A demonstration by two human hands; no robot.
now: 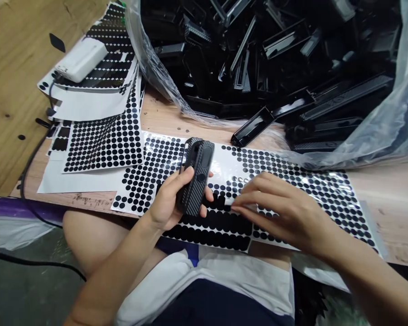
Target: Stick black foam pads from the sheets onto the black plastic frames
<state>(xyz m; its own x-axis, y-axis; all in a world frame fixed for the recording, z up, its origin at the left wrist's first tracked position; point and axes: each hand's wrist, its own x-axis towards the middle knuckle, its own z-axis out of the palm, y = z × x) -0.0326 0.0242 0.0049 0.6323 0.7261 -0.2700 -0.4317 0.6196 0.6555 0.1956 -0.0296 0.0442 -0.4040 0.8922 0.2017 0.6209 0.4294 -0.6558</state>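
My left hand (170,199) grips a black plastic part (196,175) with a carbon-weave texture, held upright above the table's near edge. My right hand (279,206) lies just to its right, fingers curled and pinched down onto a small sheet of black oval pads (212,224). That sheet rests on a long white sheet of round black dot stickers (313,185) stretching across the table front. What the right fingertips pinch is too small to make out.
A clear plastic bag (377,131) full of black plastic parts (275,59) fills the back right. More dot sticker sheets (104,140) are stacked at the left, with a white power pack (80,59) and its cable on top. Cardboard (13,68) lies far left.
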